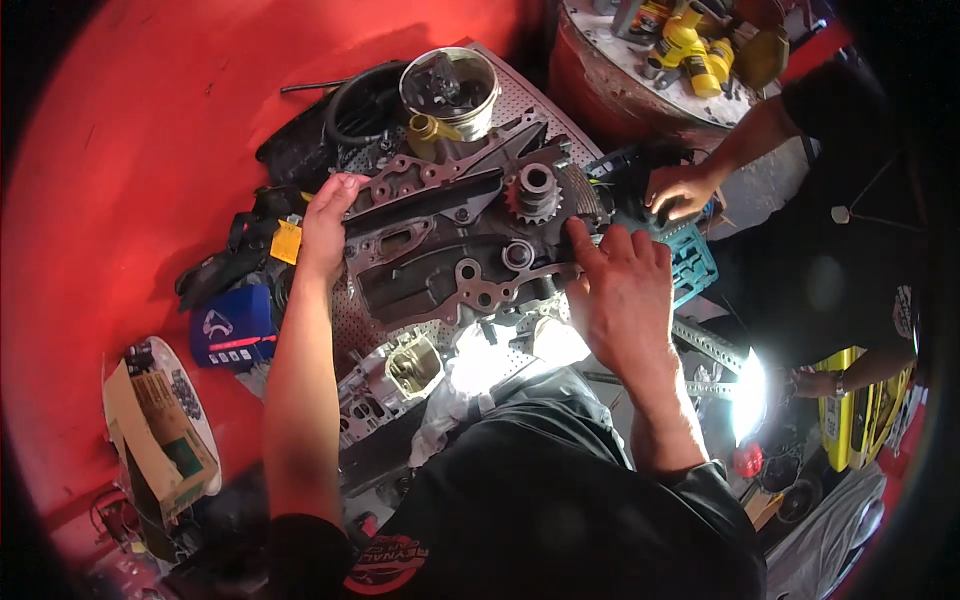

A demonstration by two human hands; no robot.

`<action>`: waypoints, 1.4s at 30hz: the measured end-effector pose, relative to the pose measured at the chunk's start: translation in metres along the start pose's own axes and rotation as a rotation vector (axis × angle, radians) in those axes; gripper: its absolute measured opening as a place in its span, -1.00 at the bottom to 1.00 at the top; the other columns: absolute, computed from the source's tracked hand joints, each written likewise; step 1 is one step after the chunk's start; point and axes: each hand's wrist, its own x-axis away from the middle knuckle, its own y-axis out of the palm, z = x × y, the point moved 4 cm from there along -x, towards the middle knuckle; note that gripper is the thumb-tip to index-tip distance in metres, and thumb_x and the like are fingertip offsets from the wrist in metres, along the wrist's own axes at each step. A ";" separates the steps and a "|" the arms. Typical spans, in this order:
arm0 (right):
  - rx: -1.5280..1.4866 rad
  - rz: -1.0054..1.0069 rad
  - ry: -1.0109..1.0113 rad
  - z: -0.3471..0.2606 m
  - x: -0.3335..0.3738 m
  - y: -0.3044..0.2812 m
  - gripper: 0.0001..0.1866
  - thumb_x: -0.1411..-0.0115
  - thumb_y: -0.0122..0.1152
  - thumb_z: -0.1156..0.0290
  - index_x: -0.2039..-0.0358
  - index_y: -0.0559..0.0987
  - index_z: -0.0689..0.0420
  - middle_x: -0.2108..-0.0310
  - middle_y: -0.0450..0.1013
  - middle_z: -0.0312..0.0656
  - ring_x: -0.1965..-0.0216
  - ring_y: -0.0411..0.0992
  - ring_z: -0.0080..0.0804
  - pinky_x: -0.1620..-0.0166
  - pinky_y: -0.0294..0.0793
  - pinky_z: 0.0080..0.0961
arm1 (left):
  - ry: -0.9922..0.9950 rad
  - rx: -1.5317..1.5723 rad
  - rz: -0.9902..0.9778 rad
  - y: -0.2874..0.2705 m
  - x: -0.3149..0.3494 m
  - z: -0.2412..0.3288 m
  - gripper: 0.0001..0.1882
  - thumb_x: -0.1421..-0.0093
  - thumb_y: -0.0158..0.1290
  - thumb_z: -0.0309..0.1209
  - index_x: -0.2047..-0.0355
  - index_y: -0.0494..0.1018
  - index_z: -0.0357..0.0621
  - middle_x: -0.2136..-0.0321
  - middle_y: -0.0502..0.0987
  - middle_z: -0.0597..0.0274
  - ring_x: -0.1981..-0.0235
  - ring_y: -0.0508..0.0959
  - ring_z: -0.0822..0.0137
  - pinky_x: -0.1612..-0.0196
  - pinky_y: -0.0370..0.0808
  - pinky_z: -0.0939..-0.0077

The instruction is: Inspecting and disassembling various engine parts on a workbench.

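A dark metal engine block [420, 270] lies before me with its timing end up. A toothed sprocket [535, 200] sits on its shaft, with a timing chain [580, 195] beside it. Long dark chain guides [430, 205] run across the block. My left hand [325, 222] is closed round the block's left edge, thumb on top. My right hand [630, 290] grips the right end below the sprocket, its index finger pressed near the chain and its other fingers curled. What lies under the right palm is hidden.
Behind the block stand a white bucket [490, 105] and a yellow jug [428, 132]. A silver casting [385, 385] lies nearer me. At right, a co-worker's hand [683, 190] hovers by a teal plastic tray [692, 262]. A bright lamp [750, 395] glares; a cardboard box [150, 425] is at left.
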 end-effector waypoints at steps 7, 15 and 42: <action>0.019 0.000 -0.094 0.002 -0.002 0.002 -0.38 0.00 0.27 0.35 -0.15 0.55 0.13 0.23 0.47 -0.13 0.12 0.43 -0.13 0.01 0.38 -0.12 | 0.021 0.021 -0.031 0.000 -0.004 -0.001 -0.71 -0.46 -0.03 -0.22 0.16 0.59 -0.15 0.25 0.60 0.39 0.16 0.50 0.52 -0.02 0.37 0.59; 0.077 -0.075 -0.088 0.002 -0.003 0.007 -0.38 -0.08 0.17 0.39 -0.23 0.50 0.13 0.16 0.46 -0.05 0.08 0.41 -0.03 -0.01 0.42 -0.09 | 0.220 -0.069 -0.019 0.005 -0.006 -0.001 -0.74 -0.42 0.02 -0.27 0.17 0.61 -0.18 0.20 0.60 0.36 0.07 0.50 0.46 -0.12 0.36 0.50; -0.432 0.520 0.212 0.096 -0.013 0.094 -0.51 -0.45 0.03 0.14 -0.10 0.53 0.34 -0.03 0.54 0.09 -0.02 0.48 -0.11 -0.16 0.39 -0.30 | 0.184 0.350 0.786 -0.025 0.088 -0.074 -0.68 -0.42 -0.01 -0.19 0.28 0.43 -0.24 0.47 0.59 0.03 0.36 0.64 0.09 0.26 0.49 0.18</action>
